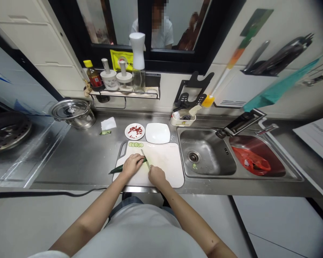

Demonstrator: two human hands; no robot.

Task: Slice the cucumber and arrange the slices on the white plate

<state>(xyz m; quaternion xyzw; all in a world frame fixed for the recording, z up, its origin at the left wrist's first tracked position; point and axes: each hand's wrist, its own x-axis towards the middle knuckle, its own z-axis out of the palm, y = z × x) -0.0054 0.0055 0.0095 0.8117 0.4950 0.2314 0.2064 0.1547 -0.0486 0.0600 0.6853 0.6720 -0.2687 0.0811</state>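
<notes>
1. A cucumber [118, 167] lies on a white cutting board [167, 161] at the bench [78, 157] front edge; slicing looks underway.
2. The left hand [131, 165] presses down, curled over the cucumber. The right hand [156, 176] is closed around a knife [145, 159], blade at the cut end.
3. Next cut calls for fingertips kept back from the blade.
4. Cut slices [136, 144] sit at the board's far edge, before 2 plates [157, 133]; a sink [204, 157] lies right.

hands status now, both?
Left hand: closed over the cucumber, pinning it on the cutting board.
Right hand: closed on the knife.
</notes>
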